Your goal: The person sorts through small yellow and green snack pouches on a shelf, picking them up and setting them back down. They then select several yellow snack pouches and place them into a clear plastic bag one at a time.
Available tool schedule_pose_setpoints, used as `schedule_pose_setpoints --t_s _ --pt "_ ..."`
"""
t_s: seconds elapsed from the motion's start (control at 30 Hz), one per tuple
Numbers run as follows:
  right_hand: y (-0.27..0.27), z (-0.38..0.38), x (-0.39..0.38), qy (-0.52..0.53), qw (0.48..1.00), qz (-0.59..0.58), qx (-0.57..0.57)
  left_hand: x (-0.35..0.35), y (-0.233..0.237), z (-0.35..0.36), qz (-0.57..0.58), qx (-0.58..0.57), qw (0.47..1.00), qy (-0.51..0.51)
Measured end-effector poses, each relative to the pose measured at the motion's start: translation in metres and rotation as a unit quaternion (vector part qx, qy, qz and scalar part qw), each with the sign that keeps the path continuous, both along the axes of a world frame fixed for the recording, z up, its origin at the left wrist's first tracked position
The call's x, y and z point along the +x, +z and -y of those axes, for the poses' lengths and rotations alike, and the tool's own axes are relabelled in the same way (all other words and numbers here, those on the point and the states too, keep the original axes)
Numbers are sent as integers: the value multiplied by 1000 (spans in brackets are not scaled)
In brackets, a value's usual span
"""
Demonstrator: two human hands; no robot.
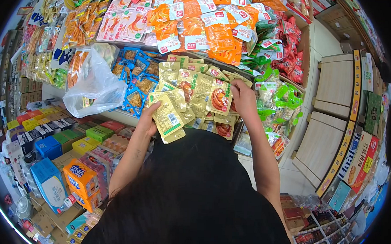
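And the left hand [148, 121] is clutching flat gold foil packets [167, 119] between thumb and fingers! The right hand [244, 99] is pinching a red-pictured gold pouch [220, 96] at its nine o'clock, while a crumpled translucent plastic bag [95, 88] is sitting at the left hand's ten o'clock.

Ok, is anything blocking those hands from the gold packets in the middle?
Nothing visible is. The right hand is right at the gold packets, its fingers by the edge of one, and the left hand holds some too. The translucent plastic bag lies off to the left, not between.
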State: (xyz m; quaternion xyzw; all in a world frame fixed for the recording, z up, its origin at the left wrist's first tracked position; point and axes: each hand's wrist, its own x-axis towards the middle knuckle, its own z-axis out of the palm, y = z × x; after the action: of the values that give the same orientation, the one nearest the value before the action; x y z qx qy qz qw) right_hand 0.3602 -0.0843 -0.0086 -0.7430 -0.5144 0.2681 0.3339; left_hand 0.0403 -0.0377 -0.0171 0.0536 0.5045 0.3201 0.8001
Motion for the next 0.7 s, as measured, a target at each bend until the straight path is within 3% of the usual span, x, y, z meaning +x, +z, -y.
schedule_pose_setpoints --t_s 0.7 --pt "3 2 0 -56 989 -128 -38 1 -1 -1 -4 -14 1000 8"
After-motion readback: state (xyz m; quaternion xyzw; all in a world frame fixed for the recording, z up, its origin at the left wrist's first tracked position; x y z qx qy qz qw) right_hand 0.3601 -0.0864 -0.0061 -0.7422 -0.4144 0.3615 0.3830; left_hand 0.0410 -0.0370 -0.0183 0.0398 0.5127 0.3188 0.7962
